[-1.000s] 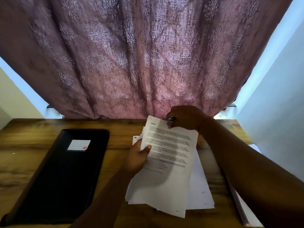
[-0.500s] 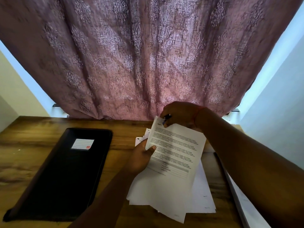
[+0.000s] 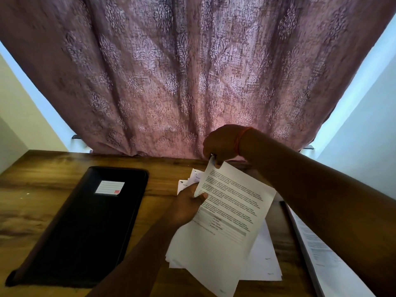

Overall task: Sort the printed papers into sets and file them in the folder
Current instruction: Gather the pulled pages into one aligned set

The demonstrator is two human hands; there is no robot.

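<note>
Overhead, a mauve patterned curtain (image 3: 192, 71) fills most of the view, its top cut off by the frame and its hem hiding the far edge of the wooden table (image 3: 42, 202). On the table's left side lies a closed black folder (image 3: 85, 228) with a white label, its near corner lost in shadow. Right of it, a loose pile of printed papers (image 3: 265, 260) rests on the wood, largely covered by the raised sheets and the arms. The left hand (image 3: 186, 204) holds a sheaf of printed papers (image 3: 225, 228) tilted above the pile, thumb pressed on the front page, fingers hidden behind. The right hand (image 3: 222, 144) pinches the sheaf's top corner; a small dark object shows in that grip, too small to identify. More printed sheets (image 3: 321, 254) at the right edge are cut off by the frame. The text is too blurred to read.
</note>
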